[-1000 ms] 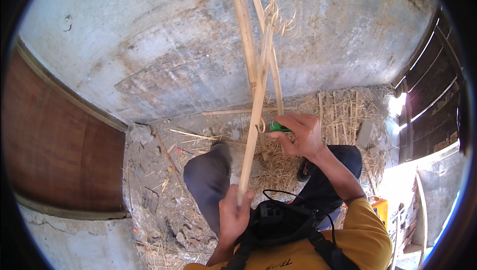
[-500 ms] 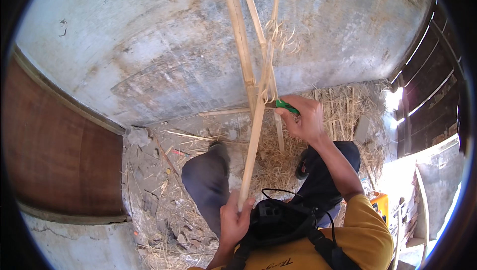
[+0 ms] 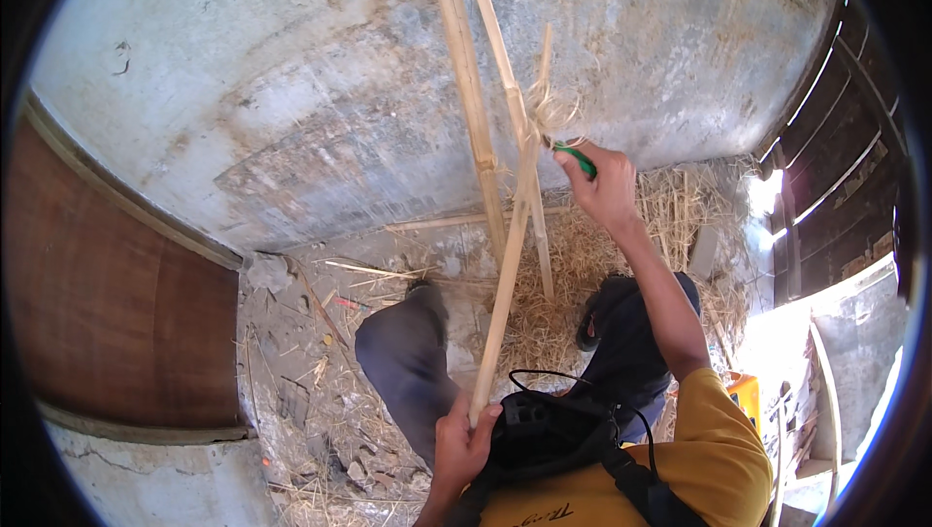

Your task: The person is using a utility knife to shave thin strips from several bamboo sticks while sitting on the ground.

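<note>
My left hand (image 3: pixel 461 444) is closed around the near end of a long pale bamboo strip (image 3: pixel 504 309), close to my body. The strip slants up and away from me, crossing in front of a thin leaning strip (image 3: pixel 537 221). Farther along it, my right hand (image 3: pixel 609 192) grips a green-handled knife (image 3: pixel 580 159), whose blade meets the strip's right side and is mostly hidden by shavings. Thin curled shavings (image 3: pixel 551 112) bunch up just beyond the blade, still attached to the strip.
A thicker bamboo pole (image 3: pixel 461 61) leans on the stained wall (image 3: pixel 320 71). Straw and shavings (image 3: pixel 553 323) cover the floor between my feet. A brown panel (image 3: pixel 126 313) stands at left, dark slatted boards (image 3: pixel 840 168) at right. An orange object (image 3: pixel 745 396) sits by my right elbow.
My right hand has pushed the knife farther away along the strip, bunching the curls toward its far end. The strip's far tip sits lower in view.
</note>
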Tool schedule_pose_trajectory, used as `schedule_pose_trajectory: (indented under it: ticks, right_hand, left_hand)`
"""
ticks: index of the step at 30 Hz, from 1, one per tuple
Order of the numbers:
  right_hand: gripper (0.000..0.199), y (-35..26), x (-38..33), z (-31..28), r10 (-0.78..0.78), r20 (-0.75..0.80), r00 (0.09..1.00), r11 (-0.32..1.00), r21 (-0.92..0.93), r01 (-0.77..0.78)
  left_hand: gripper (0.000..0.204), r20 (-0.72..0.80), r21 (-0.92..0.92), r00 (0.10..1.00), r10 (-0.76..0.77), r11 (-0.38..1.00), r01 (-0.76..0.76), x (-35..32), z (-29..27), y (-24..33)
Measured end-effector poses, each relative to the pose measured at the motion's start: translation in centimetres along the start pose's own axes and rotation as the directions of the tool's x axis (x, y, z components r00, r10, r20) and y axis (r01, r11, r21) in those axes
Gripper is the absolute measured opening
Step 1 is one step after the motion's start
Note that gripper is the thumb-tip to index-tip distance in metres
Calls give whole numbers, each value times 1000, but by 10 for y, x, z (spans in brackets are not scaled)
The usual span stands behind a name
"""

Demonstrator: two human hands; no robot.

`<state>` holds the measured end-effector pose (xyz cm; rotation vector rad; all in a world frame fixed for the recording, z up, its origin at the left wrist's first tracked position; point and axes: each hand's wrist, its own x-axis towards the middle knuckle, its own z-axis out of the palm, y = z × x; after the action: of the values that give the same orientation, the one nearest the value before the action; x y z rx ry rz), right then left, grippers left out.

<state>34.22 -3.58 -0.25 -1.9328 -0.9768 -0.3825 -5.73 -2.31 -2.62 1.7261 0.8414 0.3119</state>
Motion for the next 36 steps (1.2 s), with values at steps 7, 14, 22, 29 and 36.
schedule_pose_trajectory:
  ticks: [7,14,22,29,36]
  right_hand:
    - [34,11,6,5,16,67,998,999,32,-18]
    - [50,28,9,-8,175,688,705,505,552,-664]
    - [35,-9,-23,8,195,652,733,380,639,-669]
    - [20,-22,-26,10,273,590,760,402,648,-647]
    - [31,-31,-36,4,282,557,781,448,644,-620]
  left_hand:
    - [24,9,-5,1000,-11,1000,11,-1,-5,-6]
    - [25,51,-108,999,-10,994,15,8,-11,-18]
    - [28,75,-185,996,-48,981,61,20,-10,-32]
    - [20,204,-31,979,-28,999,35,35,-23,-26]
    - [23,108,-12,972,209,978,-209,73,-11,-3]
